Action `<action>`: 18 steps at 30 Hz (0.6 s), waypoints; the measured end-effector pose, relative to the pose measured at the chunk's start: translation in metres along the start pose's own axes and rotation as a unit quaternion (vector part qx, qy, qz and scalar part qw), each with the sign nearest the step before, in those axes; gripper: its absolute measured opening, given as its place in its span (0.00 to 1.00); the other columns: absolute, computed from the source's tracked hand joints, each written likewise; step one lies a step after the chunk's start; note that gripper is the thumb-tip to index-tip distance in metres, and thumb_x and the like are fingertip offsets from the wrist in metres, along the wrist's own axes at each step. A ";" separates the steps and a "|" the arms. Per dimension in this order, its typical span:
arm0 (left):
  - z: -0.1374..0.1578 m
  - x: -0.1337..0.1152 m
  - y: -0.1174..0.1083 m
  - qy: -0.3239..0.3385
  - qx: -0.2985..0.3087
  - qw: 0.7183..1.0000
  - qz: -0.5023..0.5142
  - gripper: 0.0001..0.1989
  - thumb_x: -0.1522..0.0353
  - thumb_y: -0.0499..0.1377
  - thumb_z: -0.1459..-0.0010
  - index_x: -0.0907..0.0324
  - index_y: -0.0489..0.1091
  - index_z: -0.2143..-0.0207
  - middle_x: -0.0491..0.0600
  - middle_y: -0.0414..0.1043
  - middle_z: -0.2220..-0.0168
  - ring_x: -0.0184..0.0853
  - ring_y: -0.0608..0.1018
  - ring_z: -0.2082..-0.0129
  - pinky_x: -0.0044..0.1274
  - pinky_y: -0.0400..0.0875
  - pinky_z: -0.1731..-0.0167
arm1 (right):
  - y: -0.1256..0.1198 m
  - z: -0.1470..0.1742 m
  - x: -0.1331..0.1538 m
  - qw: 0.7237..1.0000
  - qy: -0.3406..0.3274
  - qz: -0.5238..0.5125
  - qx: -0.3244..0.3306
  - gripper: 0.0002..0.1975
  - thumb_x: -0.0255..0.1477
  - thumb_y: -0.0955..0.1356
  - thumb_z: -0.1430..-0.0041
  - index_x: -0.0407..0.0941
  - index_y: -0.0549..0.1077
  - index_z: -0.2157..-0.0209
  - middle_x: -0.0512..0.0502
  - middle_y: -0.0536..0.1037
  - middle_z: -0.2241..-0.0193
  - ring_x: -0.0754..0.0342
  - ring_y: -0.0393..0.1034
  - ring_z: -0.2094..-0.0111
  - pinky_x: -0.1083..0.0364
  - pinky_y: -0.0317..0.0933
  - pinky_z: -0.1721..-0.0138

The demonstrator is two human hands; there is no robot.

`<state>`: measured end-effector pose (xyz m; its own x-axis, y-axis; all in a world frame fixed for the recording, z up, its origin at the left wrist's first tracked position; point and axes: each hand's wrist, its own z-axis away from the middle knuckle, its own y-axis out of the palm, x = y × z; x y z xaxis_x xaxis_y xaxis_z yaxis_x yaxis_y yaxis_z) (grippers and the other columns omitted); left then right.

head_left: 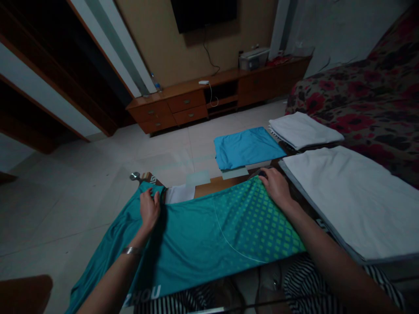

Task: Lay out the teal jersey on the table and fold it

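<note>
A teal sports shirt (193,244) with a green checked fade and white letters lies spread across the glass table, its left part hanging over the table's side. My left hand (150,210) pinches the cloth near the far left corner, where a fold is bunched. At the far right corner, my right hand (276,186) is closed on the shirt's edge, fingertips partly hidden. Just beyond lies a folded blue garment (248,147). To the right are a folded white garment (303,130) and a larger white and grey folded one (356,203).
Papers (180,194) show through the glass under the shirt's far edge. A metal table fitting (134,176) sticks out at the left corner. A flowered sofa (353,96) stands at right, and a wooden TV cabinet (190,107) along the far wall. Tiled floor lies to the left.
</note>
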<state>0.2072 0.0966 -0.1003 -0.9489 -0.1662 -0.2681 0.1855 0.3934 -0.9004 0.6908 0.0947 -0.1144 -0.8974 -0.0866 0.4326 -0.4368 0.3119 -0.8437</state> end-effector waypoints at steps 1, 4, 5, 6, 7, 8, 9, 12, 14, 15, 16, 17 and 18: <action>0.010 0.000 -0.004 0.024 -0.009 1.000 0.007 0.25 0.59 0.44 0.37 0.66 0.62 0.46 0.61 0.68 0.51 0.43 0.70 0.50 0.32 0.66 0.50 | -0.002 0.009 0.007 1.000 -0.021 -0.007 -0.008 0.19 0.33 0.59 0.37 0.40 0.71 0.50 0.34 0.75 0.56 0.44 0.69 0.55 0.47 0.63 0.54; 0.044 0.003 -0.013 0.112 0.039 0.993 -0.005 0.24 0.60 0.41 0.35 0.62 0.62 0.44 0.58 0.65 0.44 0.41 0.66 0.43 0.33 0.60 0.44 | 0.004 0.037 0.022 0.995 -0.091 -0.036 0.018 0.20 0.32 0.56 0.35 0.42 0.70 0.49 0.37 0.73 0.50 0.45 0.67 0.49 0.47 0.60 0.47; 0.054 0.004 -0.013 0.137 0.068 0.988 -0.021 0.24 0.60 0.41 0.35 0.59 0.62 0.43 0.56 0.63 0.42 0.41 0.63 0.40 0.35 0.57 0.42 | 0.009 0.044 0.025 0.994 -0.104 -0.030 0.031 0.20 0.33 0.56 0.35 0.42 0.70 0.48 0.37 0.71 0.47 0.45 0.65 0.46 0.46 0.59 0.45; 0.062 0.006 -0.012 0.153 0.095 0.983 -0.040 0.24 0.60 0.41 0.35 0.57 0.60 0.41 0.54 0.60 0.39 0.42 0.60 0.38 0.37 0.54 0.41 | 0.016 0.049 0.025 0.993 -0.112 -0.015 0.042 0.21 0.34 0.57 0.35 0.42 0.69 0.47 0.37 0.69 0.45 0.43 0.62 0.43 0.44 0.57 0.44; 0.069 0.007 -0.010 0.162 0.118 0.978 -0.059 0.25 0.59 0.41 0.35 0.56 0.58 0.40 0.53 0.56 0.37 0.42 0.56 0.36 0.40 0.51 0.40 | 0.023 0.053 0.024 0.992 -0.114 0.004 0.049 0.22 0.35 0.58 0.36 0.42 0.68 0.46 0.37 0.66 0.42 0.42 0.58 0.40 0.43 0.55 0.43; 0.074 0.009 -0.007 0.165 0.137 0.974 -0.074 0.26 0.58 0.42 0.35 0.56 0.56 0.38 0.53 0.53 0.35 0.43 0.53 0.35 0.41 0.48 0.39 | 0.028 0.054 0.021 0.992 -0.115 0.022 0.056 0.23 0.36 0.58 0.36 0.42 0.67 0.44 0.37 0.64 0.40 0.41 0.55 0.38 0.41 0.53 0.42; 0.077 0.011 -0.004 0.164 0.149 0.971 -0.085 0.28 0.57 0.42 0.35 0.56 0.53 0.36 0.53 0.50 0.34 0.43 0.51 0.34 0.42 0.47 0.39 | 0.033 0.055 0.018 0.991 -0.116 0.038 0.062 0.23 0.37 0.59 0.36 0.43 0.66 0.43 0.37 0.62 0.39 0.41 0.53 0.37 0.40 0.51 0.41; 0.078 0.017 0.003 0.164 0.153 0.970 -0.096 0.31 0.54 0.42 0.36 0.55 0.47 0.34 0.52 0.46 0.33 0.41 0.47 0.33 0.41 0.43 0.38 | 0.038 0.051 0.008 0.987 -0.125 0.064 0.072 0.25 0.38 0.58 0.36 0.43 0.64 0.42 0.38 0.61 0.39 0.41 0.51 0.37 0.40 0.50 0.41; 0.076 0.018 0.002 0.164 0.144 0.971 -0.095 0.31 0.54 0.42 0.36 0.55 0.46 0.33 0.52 0.43 0.33 0.40 0.46 0.33 0.41 0.42 0.37 | 0.036 0.049 0.005 0.986 -0.133 0.074 0.071 0.24 0.38 0.58 0.36 0.43 0.65 0.42 0.37 0.62 0.39 0.42 0.52 0.37 0.40 0.51 0.41; 0.076 0.017 0.000 0.163 0.142 0.972 -0.093 0.32 0.53 0.42 0.36 0.56 0.46 0.33 0.52 0.42 0.32 0.40 0.46 0.32 0.40 0.42 0.37 | 0.035 0.049 0.005 0.985 -0.137 0.077 0.070 0.24 0.38 0.57 0.36 0.43 0.65 0.42 0.37 0.62 0.39 0.42 0.53 0.37 0.40 0.52 0.42; 0.077 0.016 -0.003 0.159 0.141 0.973 -0.090 0.32 0.53 0.42 0.36 0.57 0.46 0.33 0.52 0.40 0.32 0.40 0.45 0.32 0.40 0.42 0.37 | 0.033 0.050 0.006 0.984 -0.143 0.082 0.071 0.24 0.37 0.57 0.35 0.43 0.65 0.43 0.37 0.63 0.40 0.42 0.53 0.38 0.40 0.52 0.42; 0.080 0.014 -0.008 0.152 0.141 0.974 -0.087 0.33 0.53 0.42 0.36 0.58 0.45 0.33 0.53 0.39 0.32 0.41 0.45 0.32 0.40 0.43 0.37 | 0.031 0.052 0.008 0.983 -0.145 0.087 0.070 0.24 0.37 0.57 0.35 0.43 0.65 0.43 0.37 0.63 0.40 0.42 0.54 0.38 0.39 0.53 0.43; 0.084 0.012 -0.013 0.145 0.142 0.976 -0.084 0.33 0.54 0.42 0.36 0.59 0.45 0.33 0.53 0.37 0.32 0.41 0.44 0.32 0.41 0.44 0.37 | 0.029 0.056 0.009 0.983 -0.143 0.095 0.066 0.24 0.37 0.56 0.36 0.42 0.65 0.43 0.35 0.62 0.40 0.41 0.54 0.38 0.39 0.54 0.44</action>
<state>0.2148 0.0136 -0.1205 -0.9966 0.0730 -0.0378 0.0458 0.1103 -0.9928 0.6664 0.0504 -0.1524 -0.9356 -0.3080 0.1727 -0.2476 0.2234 -0.9427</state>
